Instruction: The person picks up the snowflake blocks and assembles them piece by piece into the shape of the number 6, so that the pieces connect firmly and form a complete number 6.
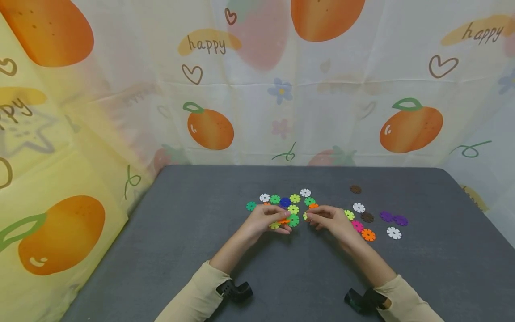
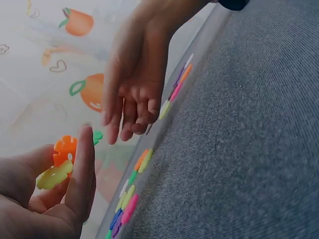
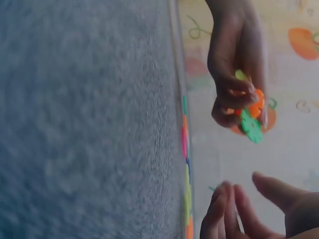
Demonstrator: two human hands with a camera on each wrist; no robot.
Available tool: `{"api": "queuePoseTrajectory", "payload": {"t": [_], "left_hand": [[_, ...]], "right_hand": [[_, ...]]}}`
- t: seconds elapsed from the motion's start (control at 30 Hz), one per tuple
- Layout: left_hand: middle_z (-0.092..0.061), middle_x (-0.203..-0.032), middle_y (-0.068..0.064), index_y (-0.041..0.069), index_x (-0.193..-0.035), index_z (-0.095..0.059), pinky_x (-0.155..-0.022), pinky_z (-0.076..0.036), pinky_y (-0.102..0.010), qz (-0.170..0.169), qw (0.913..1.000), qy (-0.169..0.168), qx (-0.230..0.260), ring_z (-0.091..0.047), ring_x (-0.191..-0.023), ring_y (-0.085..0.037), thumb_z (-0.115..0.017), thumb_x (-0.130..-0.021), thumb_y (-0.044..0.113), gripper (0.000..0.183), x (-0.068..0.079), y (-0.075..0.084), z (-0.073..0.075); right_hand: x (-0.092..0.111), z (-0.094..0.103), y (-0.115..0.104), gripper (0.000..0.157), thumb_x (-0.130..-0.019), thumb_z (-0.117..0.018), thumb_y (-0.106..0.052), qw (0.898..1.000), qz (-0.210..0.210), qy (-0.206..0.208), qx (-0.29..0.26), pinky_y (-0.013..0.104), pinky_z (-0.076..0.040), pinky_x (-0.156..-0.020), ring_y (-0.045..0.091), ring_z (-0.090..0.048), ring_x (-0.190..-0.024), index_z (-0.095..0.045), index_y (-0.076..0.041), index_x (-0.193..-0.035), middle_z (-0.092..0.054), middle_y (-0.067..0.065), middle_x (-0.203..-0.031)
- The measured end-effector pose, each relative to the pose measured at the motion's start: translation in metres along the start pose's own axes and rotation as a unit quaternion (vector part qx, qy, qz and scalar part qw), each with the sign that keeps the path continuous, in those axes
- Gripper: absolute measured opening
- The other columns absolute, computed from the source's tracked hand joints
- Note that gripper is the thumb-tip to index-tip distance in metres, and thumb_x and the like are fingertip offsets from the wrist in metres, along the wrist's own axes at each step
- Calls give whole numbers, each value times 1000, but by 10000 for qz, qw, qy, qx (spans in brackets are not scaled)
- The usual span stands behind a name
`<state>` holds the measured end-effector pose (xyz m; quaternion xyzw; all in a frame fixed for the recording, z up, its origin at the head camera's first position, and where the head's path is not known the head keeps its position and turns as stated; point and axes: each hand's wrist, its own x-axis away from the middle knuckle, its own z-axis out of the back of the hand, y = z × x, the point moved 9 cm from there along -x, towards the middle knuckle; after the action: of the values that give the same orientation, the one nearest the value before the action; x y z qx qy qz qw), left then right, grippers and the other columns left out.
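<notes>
We see three toothed discs, one yellow, one orange and one green, joined as a small cluster (image 1: 294, 220). The left hand (image 1: 260, 220) holds the cluster above the tabletop (image 1: 189, 237), pinching it between thumb and fingers, and its green disc (image 3: 251, 127) sticks out past the fingertips. The right hand (image 1: 331, 220) is to the right of the cluster, near but not touching; both wrist views show us its thumb spread away from its fingers, with nothing between them. The two hands are apart. Just right of the cluster, partly hidden by the right fingertips, we see a yellow disc (image 1: 305, 216).

Beyond the cluster, loose discs lie on the tabletop, among them a blue disc (image 1: 284, 202) and a white disc (image 1: 264, 197). Well to the right of the cluster, past the right hand, we find a pink disc (image 1: 357, 226), an orange disc (image 1: 368, 235) and two purple discs (image 1: 386, 216). Behind the cluster and the tabletop hangs a cloth (image 1: 257, 120) printed with oranges and hearts.
</notes>
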<state>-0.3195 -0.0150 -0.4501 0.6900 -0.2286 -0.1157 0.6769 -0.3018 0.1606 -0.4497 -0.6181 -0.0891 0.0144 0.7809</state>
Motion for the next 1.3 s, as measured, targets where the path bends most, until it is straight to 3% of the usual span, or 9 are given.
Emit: {"api": "queuePoseTrajectory", "payload": {"t": [0.23, 0.5, 0.63, 0.83, 1.03, 1.17, 1.3], "left_hand": [[-69, -82, -6, -7, -110, -68, -75, -61, -43, 196, 9997, 116, -25, -72, -66, -16, -64, -95, 16, 28, -1, -5, 4], [-64, -67, -2, -7, -106, -68, -61, -61, -31, 148, 9981, 320, -502, -63, -57, -10, -60, -97, 16, 27, -1, -3, 10], [-65, -67, -2, -8, -107, -68, -62, -61, -33, 63, 9980, 243, -577, -65, -57, -11, -59, -97, 17, 27, 0, -1, 9], [-66, -70, -5, -6, -107, -69, -61, -61, -33, 52, 9978, 208, -628, -65, -57, -12, -60, -97, 16, 27, 0, 0, 7], [-68, -80, -17, -7, -106, -70, -61, -61, -36, 78, 9975, 207, -667, -65, -56, -12, -61, -96, 16, 26, 0, 0, 6], [-68, -75, -14, -7, -107, -70, -62, -62, -37, 74, 9973, 201, -704, -65, -55, -12, -61, -96, 16, 26, 0, 0, 6], [-67, -72, -9, -7, -108, -69, -62, -61, -36, 125, 9975, 225, -660, -65, -55, -11, -59, -97, 16, 27, 0, -2, 7]], "right_hand": [[-6, 13, 2, 33, -89, -72, -19, 9941, 429, 489, 870, 21, -52, -70, 13, -65, -84, -69, 1, -115, -71, 18, -107], [-11, 11, 0, 33, -86, -75, -14, 9823, 965, 404, 1557, 19, -45, -63, 5, -51, -72, -70, 2, -114, -64, 19, -104], [-11, 6, -4, 33, -84, -75, -10, 9700, 1355, 312, 1992, 20, -43, -61, 5, -47, -69, -69, 3, -114, -60, 17, -100], [-10, 3, -4, 23, -81, -78, -9, 9607, 1493, 388, 2308, 20, -41, -61, 7, -44, -68, -74, -2, -103, -58, 12, -94], [-10, 5, -1, 24, -77, -82, -10, 9606, 1368, 441, 2377, 21, -41, -61, 11, -44, -69, -75, -4, -99, -56, 11, -93], [-11, 6, 2, 25, -76, -83, -10, 9640, 1243, 387, 2320, 21, -42, -59, 11, -46, -68, -71, -3, -97, -60, 11, -93], [-11, 8, 3, 24, -77, -80, -5, 9747, 1194, 320, 1863, 19, -45, -58, 7, -51, -64, -68, 1, -97, -65, 12, -86]]}}
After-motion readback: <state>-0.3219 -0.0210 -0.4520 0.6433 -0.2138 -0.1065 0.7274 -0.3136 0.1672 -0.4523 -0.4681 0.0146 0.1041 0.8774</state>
